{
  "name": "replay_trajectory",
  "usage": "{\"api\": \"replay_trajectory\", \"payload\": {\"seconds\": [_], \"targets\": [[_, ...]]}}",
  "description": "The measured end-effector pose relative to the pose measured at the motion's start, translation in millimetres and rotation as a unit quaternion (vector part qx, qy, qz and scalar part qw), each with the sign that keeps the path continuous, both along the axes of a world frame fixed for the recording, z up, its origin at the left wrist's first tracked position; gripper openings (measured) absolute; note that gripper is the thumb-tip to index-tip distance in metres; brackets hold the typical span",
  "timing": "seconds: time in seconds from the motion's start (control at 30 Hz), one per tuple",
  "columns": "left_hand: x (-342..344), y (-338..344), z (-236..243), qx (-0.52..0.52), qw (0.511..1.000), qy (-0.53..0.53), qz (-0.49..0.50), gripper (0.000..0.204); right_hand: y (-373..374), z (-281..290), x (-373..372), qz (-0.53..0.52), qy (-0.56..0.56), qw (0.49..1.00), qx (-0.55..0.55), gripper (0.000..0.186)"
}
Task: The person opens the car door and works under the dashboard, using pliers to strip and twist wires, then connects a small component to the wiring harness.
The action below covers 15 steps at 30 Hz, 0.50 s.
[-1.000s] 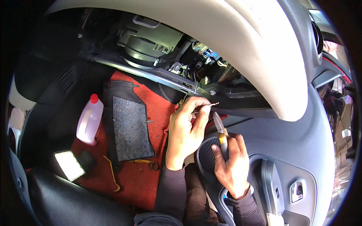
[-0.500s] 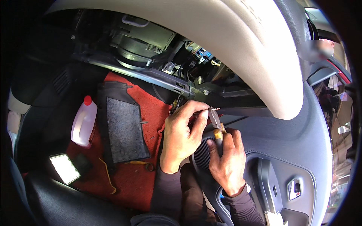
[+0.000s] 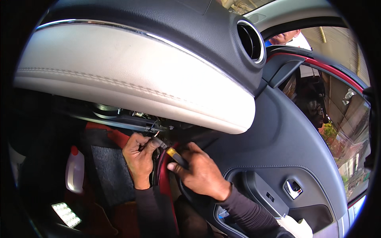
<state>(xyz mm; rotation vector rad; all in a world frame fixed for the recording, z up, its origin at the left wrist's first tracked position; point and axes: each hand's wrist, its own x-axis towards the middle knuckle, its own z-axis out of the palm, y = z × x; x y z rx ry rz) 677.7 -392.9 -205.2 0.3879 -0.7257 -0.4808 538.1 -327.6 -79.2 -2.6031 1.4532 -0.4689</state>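
Note:
My right hand (image 3: 203, 171) is closed round the yellow-and-black handles of a pair of pliers (image 3: 172, 152). Their jaws point up and left, to the fingertips of my left hand (image 3: 139, 159). Those fingers are pinched on a thin wire (image 3: 157, 134), whose light, coppery end sticks up beside the plier jaws. Whether the jaws bite the wire cannot be made out. Both hands are below the cream-padded dashboard (image 3: 131, 75), close to its open underside, where a metal bar (image 3: 115, 123) and some dark wiring show.
To the right stands the car door (image 3: 262, 139) with its handle (image 3: 293, 189). On the red floor mat at left are a pale jug with a red cap (image 3: 75, 172), a grey carpeted panel (image 3: 113, 170) and a lit lamp (image 3: 66, 214). A person (image 3: 282, 37) is outside the window.
My view has swung up and right, showing more dashboard, door and window. The pliers are still in my right hand, now tilted further left; my left hand keeps its pinch on the wire.

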Motion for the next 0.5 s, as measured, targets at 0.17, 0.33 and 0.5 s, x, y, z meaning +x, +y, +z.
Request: {"api": "replay_trajectory", "payload": {"seconds": [0.17, 0.33, 0.5], "targets": [[5, 1, -6, 0.094, 0.994, -0.025, 0.058, 0.025, 2, -11, 10, 0.024, 0.009, 0.994, -0.102, 0.032], [-1, -3, -11, 0.043, 0.999, 0.013, 0.004, 0.031, 8, -19, 11, 0.01, 0.021, 0.993, -0.116, 0.029], [-12, -3, -19, 0.098, 0.988, 0.009, 0.123, 0.047, 12, -26, 19, -0.027, 0.007, 0.986, -0.163, 0.03]]}}
